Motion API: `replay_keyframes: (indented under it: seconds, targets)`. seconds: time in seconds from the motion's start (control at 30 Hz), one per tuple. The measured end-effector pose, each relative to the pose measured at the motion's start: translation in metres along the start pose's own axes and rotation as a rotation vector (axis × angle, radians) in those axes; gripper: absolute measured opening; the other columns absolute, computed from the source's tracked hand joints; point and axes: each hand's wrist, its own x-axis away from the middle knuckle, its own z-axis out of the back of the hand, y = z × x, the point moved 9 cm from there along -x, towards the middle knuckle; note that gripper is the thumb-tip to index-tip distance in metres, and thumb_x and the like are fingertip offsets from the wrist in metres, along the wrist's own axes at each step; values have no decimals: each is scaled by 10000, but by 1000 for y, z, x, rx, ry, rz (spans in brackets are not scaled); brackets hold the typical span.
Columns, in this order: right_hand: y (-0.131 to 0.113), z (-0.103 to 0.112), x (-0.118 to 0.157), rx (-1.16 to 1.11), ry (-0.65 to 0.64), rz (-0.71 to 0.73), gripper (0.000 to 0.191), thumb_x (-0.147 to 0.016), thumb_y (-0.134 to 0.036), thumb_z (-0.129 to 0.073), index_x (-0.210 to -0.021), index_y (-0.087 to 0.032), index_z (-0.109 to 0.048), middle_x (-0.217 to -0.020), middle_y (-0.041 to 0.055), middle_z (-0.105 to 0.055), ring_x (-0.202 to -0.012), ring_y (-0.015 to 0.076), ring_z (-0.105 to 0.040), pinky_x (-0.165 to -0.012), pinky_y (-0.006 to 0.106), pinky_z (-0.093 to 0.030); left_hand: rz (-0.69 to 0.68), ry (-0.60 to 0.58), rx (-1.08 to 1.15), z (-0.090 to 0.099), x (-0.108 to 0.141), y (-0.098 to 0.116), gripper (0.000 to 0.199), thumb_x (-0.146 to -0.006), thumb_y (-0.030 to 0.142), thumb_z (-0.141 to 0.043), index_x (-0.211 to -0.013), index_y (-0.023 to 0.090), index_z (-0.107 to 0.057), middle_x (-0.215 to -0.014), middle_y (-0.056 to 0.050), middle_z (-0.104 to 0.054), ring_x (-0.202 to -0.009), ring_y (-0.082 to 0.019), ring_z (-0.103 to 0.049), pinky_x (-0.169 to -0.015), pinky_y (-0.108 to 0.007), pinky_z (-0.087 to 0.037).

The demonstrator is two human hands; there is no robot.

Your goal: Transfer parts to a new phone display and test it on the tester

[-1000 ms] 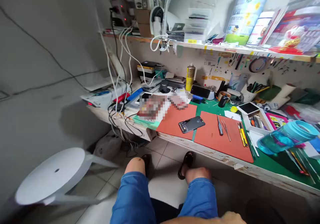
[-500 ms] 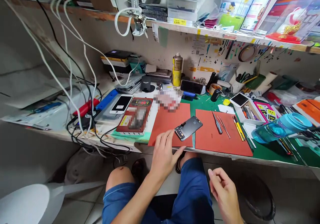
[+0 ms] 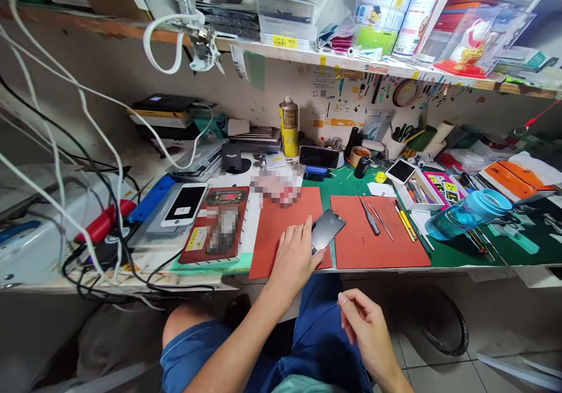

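Observation:
My left hand point(image 3: 295, 253) reaches over the orange-red mat point(image 3: 267, 229) at the left. Its fingers and thumb close around the near left end of a dark phone screen point(image 3: 328, 228), which lies tilted across the seam towards a second red mat point(image 3: 377, 246). The hand hides that end of the screen. Over my lap, off the table's front edge, my right hand point(image 3: 364, 325) is loosely curled, with nothing visible in it. On the second mat lie a grey-handled tool point(image 3: 371, 217) and tweezers point(image 3: 381, 222).
At the left stand a red heating device point(image 3: 202, 257), a white phone point(image 3: 184, 204) and loose cables. A yellow spray can point(image 3: 288, 129) is at the back. Right of the mats are pen-like tools point(image 3: 404, 220) and a blue bottle point(image 3: 456, 220). A loaded shelf point(image 3: 351, 59) overhangs the bench.
My left hand has moved forward from the mat's near edge onto the phone screen's near end. The right hand stays curled over my lap. The view has shifted to the right.

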Motion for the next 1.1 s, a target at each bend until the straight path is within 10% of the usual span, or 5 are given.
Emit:
replay_keyframes:
  seconds: [0.23,0.47,0.77,0.9,1.1]
  targets:
    - [-34,-7,-33,-252,106,73,580,-800,-629,-896,-1136,-175,-761,-1011,106,-797,-805,225,-768,-610,290,-593,50,-93,-46,1,-18,4,768,-928,293,-715,-1612,95,-428,-1353,-233,-689,-1236,-405,-619,-1038,-514,-475]
    - [-51,-22,-70,-350,87,35,585,-706,-576,-973,-1043,-165,-729,-904,60,-790,-817,210,-759,-857,380,-644,160,-150,5,6,-25,-2,846,-878,398,-747,-1582,40,-443,-1223,-248,-741,-1156,-403,-694,-970,-478,-508]
    - [-64,-45,-61,-312,-77,42,484,-794,-577,-918,-1036,-175,-797,-820,25,-735,-716,158,-635,-672,268,-542,360,36,678,35,45,-35,756,-923,551,-721,-1583,242,-522,-1393,-152,-687,-1278,-338,-652,-1097,-513,-517]
    - [-66,-65,-33,-192,-262,31,458,-913,-549,-830,-1230,-220,-809,-897,44,-771,-816,203,-673,-803,328,-572,616,-13,1191,27,77,-66,596,-992,686,-596,-1171,154,-795,-1024,-116,-783,-889,-225,-713,-774,-328,-582]
    - [-60,-97,-7,-35,-417,-4,436,-990,-537,-739,-1320,-257,-795,-921,53,-786,-811,222,-676,-839,386,-592,685,70,1277,37,101,-81,399,-907,581,-791,-891,184,-816,-788,-15,-732,-703,-146,-621,-641,-239,-519]
